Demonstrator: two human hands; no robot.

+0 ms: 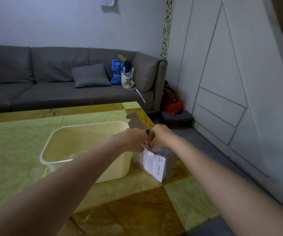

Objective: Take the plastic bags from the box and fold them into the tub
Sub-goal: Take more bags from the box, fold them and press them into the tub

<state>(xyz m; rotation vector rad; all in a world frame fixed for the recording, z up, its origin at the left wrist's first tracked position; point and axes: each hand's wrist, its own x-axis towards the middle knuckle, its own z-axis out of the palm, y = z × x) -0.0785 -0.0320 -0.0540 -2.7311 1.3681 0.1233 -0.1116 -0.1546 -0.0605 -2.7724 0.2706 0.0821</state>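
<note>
Cardboard box (156,161), white with printed sides, sits on the tabletop (18,142) directly under both our hands, its top flaps open and one grey flap standing up just beyond the knuckles. Plastic bags (161,149) show as a crumpled grey-white mass in the box mouth, not yet lifted clear.

Left hand (134,139) is curled at the near-left edge of the opening and appears to pinch a bit of film there. Right hand (159,136) is curled beside it, fingertips down into the same bunch. Exactly which layer each hand holds we cannot tell; the fingers hide it.

Tub (79,150), pale and translucent, stands just left of the left hand, touching or nearly touching the box. It looks bare inside, so we judge the task to be at its start.

Risks from here:
- Box is light and unheld (both hands are on the film): an upward pull may lift or tip it rather than free one bag.
- Bags likely cling together, so several could come out at once.
- Box sits near the tabletop's right edge, on the right hand's side; a sideways tug could slide it off.
- Thin film pinched hard may stretch or tear.
</note>
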